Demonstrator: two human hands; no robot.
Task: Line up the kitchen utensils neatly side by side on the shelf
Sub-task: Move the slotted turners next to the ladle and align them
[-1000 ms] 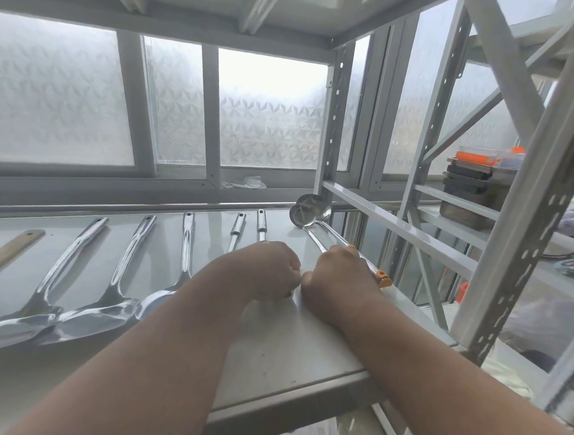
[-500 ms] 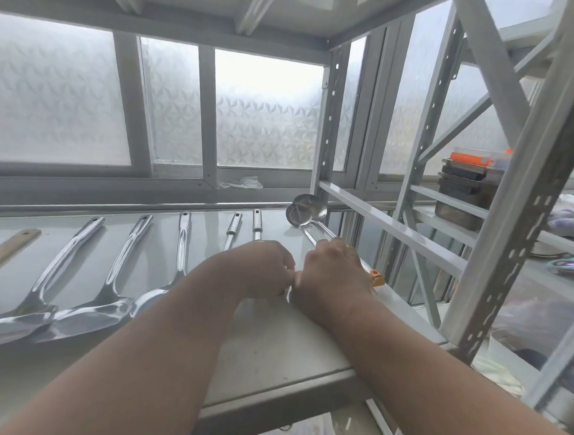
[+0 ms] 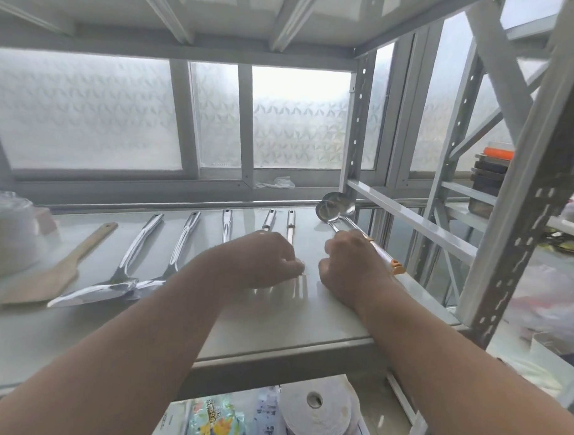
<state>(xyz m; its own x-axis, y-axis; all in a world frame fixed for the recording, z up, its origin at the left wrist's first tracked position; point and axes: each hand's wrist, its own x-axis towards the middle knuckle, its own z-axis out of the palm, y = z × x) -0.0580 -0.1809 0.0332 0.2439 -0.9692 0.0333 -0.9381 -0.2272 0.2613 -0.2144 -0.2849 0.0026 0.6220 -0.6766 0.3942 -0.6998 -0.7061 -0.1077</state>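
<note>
On the grey shelf (image 3: 275, 330) several utensils lie side by side, handles pointing to the window: a wooden spatula (image 3: 59, 268), two steel spatulas (image 3: 138, 244) (image 3: 180, 243), and three more steel handles (image 3: 227, 225) (image 3: 268, 220) (image 3: 291, 224). My left hand (image 3: 264, 262) is curled over the lower ends of the two right-hand steel utensils, which it hides. At the right end lie two steel ladles (image 3: 334, 209), one with an orange handle tip (image 3: 396, 266). My right hand (image 3: 349, 265) is curled over the ladle handles.
A white plastic-wrapped container (image 3: 5, 233) stands at the shelf's left end. The rack's perforated post (image 3: 519, 225) and side rail (image 3: 409, 218) border the right. Stacked boxes (image 3: 492, 172) sit on the neighbouring rack. Below are a tape roll (image 3: 318, 413) and packets (image 3: 216, 420).
My two hands touched before and now have a small gap between them. The view has shifted, bringing the wooden spatula and the lower shelf into sight.
</note>
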